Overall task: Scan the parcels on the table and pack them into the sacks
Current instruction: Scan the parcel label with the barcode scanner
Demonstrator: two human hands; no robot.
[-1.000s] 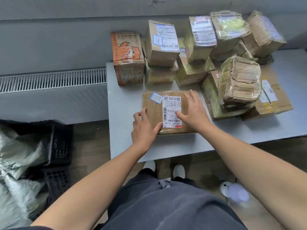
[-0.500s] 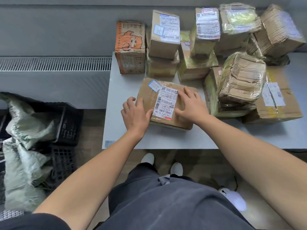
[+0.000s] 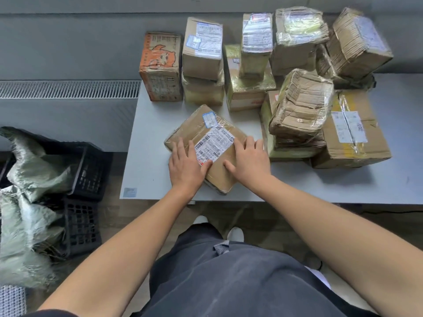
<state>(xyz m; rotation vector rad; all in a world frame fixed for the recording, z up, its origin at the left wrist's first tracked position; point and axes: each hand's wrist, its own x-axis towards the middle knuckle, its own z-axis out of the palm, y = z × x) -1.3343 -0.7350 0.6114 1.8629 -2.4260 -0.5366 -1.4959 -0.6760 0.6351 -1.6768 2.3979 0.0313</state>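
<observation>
Currently both hands lie flat on the flat cardboard parcel, which sits skewed on the grey table near its front edge. Left hand: fingers spread over the near-left corner, thumb on the shipping label. Right hand: open palm pressing the right side, no grasp. The other parcels are stacked behind and right, incl. an orange printed box. Woven sacks are draped over black crates on the floor, left.
</observation>
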